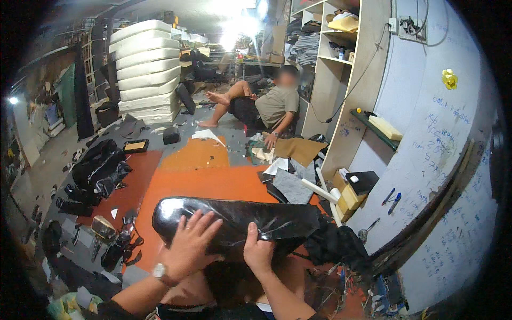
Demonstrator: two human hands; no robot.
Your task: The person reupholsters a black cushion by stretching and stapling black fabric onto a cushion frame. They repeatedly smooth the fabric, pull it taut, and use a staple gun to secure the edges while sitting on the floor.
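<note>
A long, padded cushion (197, 207) in shiny black covering lies crosswise before me, over my lap. Its surface shows creases near the middle, and its right end meets loose black material (333, 242). My left hand (194, 240) is laid against the left part of the cushion, fingers stretched and spread. With the thumb up on the front face and the other fingers curled below, my right hand (260, 249) grips the cushion near its middle. What lies under the cushion is mostly hidden.
Orange sheeting (213, 184) covers the floor ahead. Black scraps (101, 170) lie left; grey offcuts (292, 185) and white tubes (320, 190) lie right. Another person (274, 104) reclines farther back, near a shelf unit (333, 80) and a stack of white foam blocks (146, 72). A wall stands right.
</note>
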